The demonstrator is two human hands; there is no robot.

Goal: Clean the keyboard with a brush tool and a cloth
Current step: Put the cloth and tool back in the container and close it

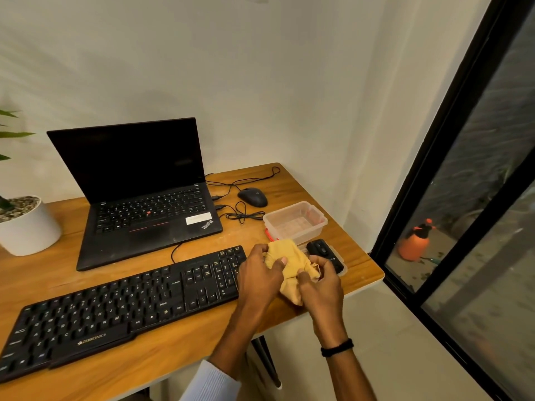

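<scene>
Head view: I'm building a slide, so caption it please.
Left hand and right hand grip a yellow cloth at the keyboard's right end.

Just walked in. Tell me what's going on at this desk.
A person at the wooden desk grips a bunched yellow cloth with both the left hand and the right hand, just off the right end of the black full-size keyboard. The cloth is beside the keys, not on them. Behind the hands sit a clear plastic tub and a small black gadget. Farther back are an open black laptop, its screen dark, and a black wired mouse.
</scene>
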